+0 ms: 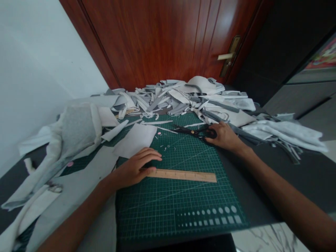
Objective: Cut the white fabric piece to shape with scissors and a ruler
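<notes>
L hand (133, 169) pins ruler (183, 176) flat on cutting mat (157, 213), narrow grip; R hand (223, 136) snug round scissors (195, 132) handles

Ruler (181, 175) on cutting mat (157, 210), scraps (168, 101) behind

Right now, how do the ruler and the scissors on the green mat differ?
The ruler is pale wood, while the scissors are dark with a small brass-coloured pivot. The ruler is a plain straight strip; the scissors have blades and looped handles. The ruler lies nearer the person, at the left hand; the scissors lie farther up, under the right hand. Both lie on the green cutting mat.
</notes>
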{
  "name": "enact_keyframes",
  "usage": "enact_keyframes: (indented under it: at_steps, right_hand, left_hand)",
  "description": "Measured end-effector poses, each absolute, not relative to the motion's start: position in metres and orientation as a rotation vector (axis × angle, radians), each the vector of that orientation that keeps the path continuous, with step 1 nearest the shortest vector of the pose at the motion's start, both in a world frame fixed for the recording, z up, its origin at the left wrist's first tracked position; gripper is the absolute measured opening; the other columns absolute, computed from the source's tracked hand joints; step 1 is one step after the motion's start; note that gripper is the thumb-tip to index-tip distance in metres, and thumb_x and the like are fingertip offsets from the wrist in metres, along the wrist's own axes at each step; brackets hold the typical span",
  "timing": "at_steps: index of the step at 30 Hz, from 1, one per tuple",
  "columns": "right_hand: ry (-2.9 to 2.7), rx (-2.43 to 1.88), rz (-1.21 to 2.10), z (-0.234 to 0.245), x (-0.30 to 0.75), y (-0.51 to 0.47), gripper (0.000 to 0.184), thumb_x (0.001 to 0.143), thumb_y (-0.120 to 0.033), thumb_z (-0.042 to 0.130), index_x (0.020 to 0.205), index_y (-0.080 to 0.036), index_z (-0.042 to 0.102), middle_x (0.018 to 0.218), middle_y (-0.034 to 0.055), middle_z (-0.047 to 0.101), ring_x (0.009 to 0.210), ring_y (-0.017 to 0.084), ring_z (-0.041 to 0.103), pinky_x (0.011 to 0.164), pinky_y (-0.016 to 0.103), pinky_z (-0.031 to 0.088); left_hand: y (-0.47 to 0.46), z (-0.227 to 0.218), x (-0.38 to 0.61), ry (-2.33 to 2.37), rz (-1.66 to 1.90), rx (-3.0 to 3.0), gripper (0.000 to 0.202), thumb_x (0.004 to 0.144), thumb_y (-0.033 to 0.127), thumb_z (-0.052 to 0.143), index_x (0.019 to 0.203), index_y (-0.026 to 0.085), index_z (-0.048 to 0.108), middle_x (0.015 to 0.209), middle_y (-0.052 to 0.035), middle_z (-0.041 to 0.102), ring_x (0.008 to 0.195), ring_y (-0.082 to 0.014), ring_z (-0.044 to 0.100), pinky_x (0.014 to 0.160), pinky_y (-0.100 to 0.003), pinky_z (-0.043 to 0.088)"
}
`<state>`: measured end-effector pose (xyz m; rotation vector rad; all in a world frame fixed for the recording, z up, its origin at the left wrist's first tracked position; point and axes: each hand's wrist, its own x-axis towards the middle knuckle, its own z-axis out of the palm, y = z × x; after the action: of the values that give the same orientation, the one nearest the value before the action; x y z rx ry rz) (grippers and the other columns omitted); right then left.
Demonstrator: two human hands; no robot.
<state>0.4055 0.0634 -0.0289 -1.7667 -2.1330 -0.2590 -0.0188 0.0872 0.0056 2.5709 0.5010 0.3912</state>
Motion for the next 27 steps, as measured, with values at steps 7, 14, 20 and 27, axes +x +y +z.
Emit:
enact_keyframes:
  at_steps: [7, 14, 20, 27]
  right_hand:
    - [-2.161, -1.746, -0.216, -0.0280, 0.4071, 0.0650, 0.037, 0.085, -0.049, 0.066, 0.100, -0.016, 0.071, 0.095, 0.0131, 0.075, 0.092, 0.032, 0.062, 0.083, 0.046, 0.050]
    - [-2.181, -1.768, -0.207, -0.0248, 0.4084, 0.0609, 0.043, 0.084, -0.050, 0.066, 0.107, -0.014, 0.071, 0.103, 0.0147, 0.075, 0.098, 0.034, 0.061, 0.085, 0.047, 0.049]
    - [-2.229, -1.749, -0.194, -0.0194, 0.4087, 0.0575, 0.042, 0.083, -0.047, 0.066, 0.110, -0.016, 0.071, 0.105, 0.0138, 0.075, 0.099, 0.035, 0.061, 0.086, 0.049, 0.048]
    - [-2.279, -1.707, -0.188, -0.0195, 0.4130, 0.0592, 0.042, 0.086, -0.047, 0.066, 0.112, -0.015, 0.071, 0.105, 0.0145, 0.074, 0.097, 0.034, 0.061, 0.084, 0.049, 0.051]
  left_hand:
    - [0.0916, 0.0067, -0.0249, 0.458, 0.249, 2.613, 0.045, 0.088, 0.045, 0.080, 0.128, 0.027, 0.068, 0.136, -0.0107, 0.062, 0.131, -0.0307, 0.052, 0.112, -0.047, 0.044]
    - [0.0894, 0.0066, -0.0234, 0.517, 0.244, 2.627, 0.017, 0.096, 0.030, 0.071, 0.112, 0.024, 0.069, 0.121, -0.0072, 0.065, 0.121, -0.0253, 0.054, 0.106, -0.040, 0.045]
    - [0.0893, 0.0066, -0.0229, 0.504, 0.280, 2.625, 0.015, 0.095, 0.031, 0.071, 0.109, 0.024, 0.070, 0.118, -0.0071, 0.067, 0.118, -0.0253, 0.056, 0.103, -0.039, 0.046]
    - [0.0839, 0.0066, -0.0177, 0.549, 0.323, 2.668, 0.013, 0.096, 0.025, 0.068, 0.108, 0.022, 0.067, 0.113, -0.0067, 0.066, 0.114, -0.0248, 0.057, 0.100, -0.037, 0.046]
